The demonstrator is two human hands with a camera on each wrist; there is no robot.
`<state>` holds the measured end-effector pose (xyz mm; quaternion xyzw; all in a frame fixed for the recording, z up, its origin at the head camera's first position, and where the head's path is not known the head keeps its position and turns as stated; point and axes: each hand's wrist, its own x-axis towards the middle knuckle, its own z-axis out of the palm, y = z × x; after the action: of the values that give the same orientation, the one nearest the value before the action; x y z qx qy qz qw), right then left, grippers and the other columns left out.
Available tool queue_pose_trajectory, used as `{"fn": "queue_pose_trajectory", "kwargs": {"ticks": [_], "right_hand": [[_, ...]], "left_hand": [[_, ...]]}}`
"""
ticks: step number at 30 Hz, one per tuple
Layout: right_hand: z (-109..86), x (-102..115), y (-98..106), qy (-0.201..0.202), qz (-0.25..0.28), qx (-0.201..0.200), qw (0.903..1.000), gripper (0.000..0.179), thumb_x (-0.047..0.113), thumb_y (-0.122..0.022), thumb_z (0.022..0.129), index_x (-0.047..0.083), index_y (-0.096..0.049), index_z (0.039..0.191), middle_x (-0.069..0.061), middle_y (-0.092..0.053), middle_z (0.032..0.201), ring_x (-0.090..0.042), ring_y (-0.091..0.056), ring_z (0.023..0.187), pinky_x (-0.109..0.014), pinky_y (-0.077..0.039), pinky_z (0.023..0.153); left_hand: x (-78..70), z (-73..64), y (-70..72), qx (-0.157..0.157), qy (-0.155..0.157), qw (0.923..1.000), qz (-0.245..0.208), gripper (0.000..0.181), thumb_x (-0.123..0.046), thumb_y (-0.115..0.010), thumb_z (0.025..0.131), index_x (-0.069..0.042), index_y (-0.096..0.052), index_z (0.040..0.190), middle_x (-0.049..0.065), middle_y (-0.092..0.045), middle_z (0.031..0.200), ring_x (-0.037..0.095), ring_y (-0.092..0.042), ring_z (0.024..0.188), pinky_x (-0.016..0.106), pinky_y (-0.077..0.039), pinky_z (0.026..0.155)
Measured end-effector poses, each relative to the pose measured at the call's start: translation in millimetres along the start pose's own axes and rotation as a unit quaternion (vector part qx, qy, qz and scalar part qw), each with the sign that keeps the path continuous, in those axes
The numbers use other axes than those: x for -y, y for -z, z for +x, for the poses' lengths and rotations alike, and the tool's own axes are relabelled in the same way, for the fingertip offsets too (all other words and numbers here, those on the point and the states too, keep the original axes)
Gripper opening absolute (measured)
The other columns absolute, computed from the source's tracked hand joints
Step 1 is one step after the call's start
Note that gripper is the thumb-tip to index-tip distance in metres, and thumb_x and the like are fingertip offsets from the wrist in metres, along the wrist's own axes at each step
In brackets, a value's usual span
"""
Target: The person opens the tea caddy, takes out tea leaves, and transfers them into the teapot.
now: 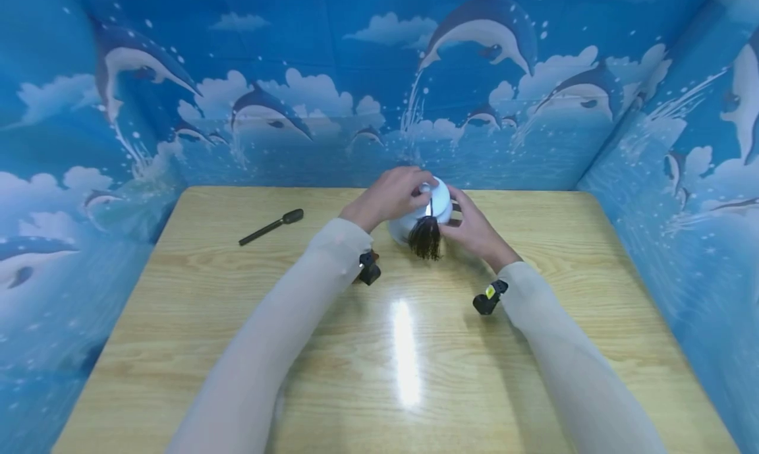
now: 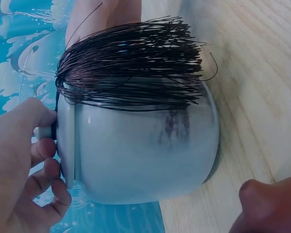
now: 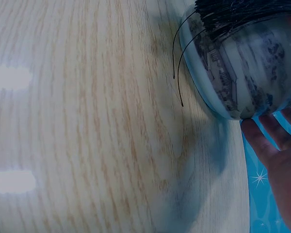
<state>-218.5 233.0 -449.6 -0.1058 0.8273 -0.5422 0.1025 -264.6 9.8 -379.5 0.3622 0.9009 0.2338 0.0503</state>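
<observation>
A pale ceramic jar [image 2: 136, 155] with a grey landscape pattern, plain in the right wrist view, stands near the table's far edge. On its top sits a flat lid [image 2: 67, 145] with a small knob [image 2: 42, 132]. My left hand [image 1: 391, 194] pinches that knob between thumb and fingers. From the knob a dark tassel [image 1: 425, 236] hangs by a cord down the jar's near side. My right hand [image 1: 474, 227] holds the jar's right side, thumb in front and fingers farther round; part of that grip is hidden in the right wrist view.
A black tool [image 1: 273, 227] with a slim handle and a wider end lies at the table's back left. The wood table [image 1: 462, 375] meets blue dolphin-print cloth [image 1: 332, 78] at the back and sides. A brown blurred shape [image 2: 271, 206] shows low in the left wrist view.
</observation>
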Motion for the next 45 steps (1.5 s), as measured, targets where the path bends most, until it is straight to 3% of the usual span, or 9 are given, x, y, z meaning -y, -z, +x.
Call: {"fn": "queue_pose_trajectory", "kwargs": {"ticks": [11, 17, 24, 32, 45], "right_hand": [[-0.8, 0, 1, -0.007, -0.007, -0.004, 0.9999, 0.093, 0.016, -0.074, 0.103, 0.025, -0.017, 0.176, -0.011, -0.026, 0.177, -0.041, -0.041, 0.155, -0.055, -0.044, 0.125], [-0.7, 0, 0, 0.002, 0.005, 0.000, 1.0000, 0.091, 0.007, -0.071, 0.102, 0.020, -0.019, 0.175, -0.013, -0.027, 0.176, -0.041, -0.043, 0.153, -0.055, -0.045, 0.124], [0.5, 0, 2, 0.000, 0.001, -0.001, 1.0000, 0.090, 0.011, -0.073, 0.102, 0.023, -0.022, 0.175, -0.010, -0.027, 0.177, -0.038, -0.042, 0.154, -0.054, -0.045, 0.124], [0.0, 0, 2, -0.003, 0.000, 0.000, 1.0000, 0.091, 0.013, -0.074, 0.102, 0.026, -0.022, 0.175, -0.009, -0.027, 0.177, -0.039, -0.043, 0.154, -0.055, -0.045, 0.124], [-0.6, 4, 1, -0.014, -0.005, -0.005, 0.9999, 0.092, 0.013, -0.075, 0.101, 0.021, -0.022, 0.175, -0.011, -0.026, 0.177, -0.040, -0.040, 0.155, -0.057, -0.042, 0.125]], "left_hand": [[-3.9, 0.8, 2.9, 0.007, -0.002, 1.0000, -0.007, 0.034, -0.019, -0.060, 0.111, -0.009, -0.068, 0.143, 0.009, -0.071, 0.134, 0.020, -0.067, 0.113, 0.034, -0.058, 0.099], [0.5, 1.6, 1.7, 0.020, -0.001, 0.9998, -0.010, 0.034, -0.022, -0.060, 0.112, -0.010, -0.068, 0.143, 0.008, -0.070, 0.130, 0.019, -0.065, 0.107, 0.034, -0.058, 0.095], [17.0, 1.7, 0.0, 0.017, -0.003, 0.9977, -0.065, 0.039, -0.029, -0.066, 0.111, -0.014, -0.068, 0.146, 0.006, -0.067, 0.111, 0.019, -0.061, 0.099, 0.034, -0.053, 0.086], [23.8, -3.5, 0.8, 0.025, 0.005, 0.9938, -0.108, 0.040, -0.031, -0.068, 0.110, -0.015, -0.067, 0.147, 0.006, -0.064, 0.121, 0.019, -0.061, 0.111, 0.037, -0.055, 0.095], [28.0, -1.6, 1.3, 0.036, 0.021, 0.9901, -0.134, 0.038, -0.033, -0.067, 0.110, -0.018, -0.067, 0.145, 0.004, -0.062, 0.117, 0.018, -0.057, 0.107, 0.035, -0.051, 0.093]]}}
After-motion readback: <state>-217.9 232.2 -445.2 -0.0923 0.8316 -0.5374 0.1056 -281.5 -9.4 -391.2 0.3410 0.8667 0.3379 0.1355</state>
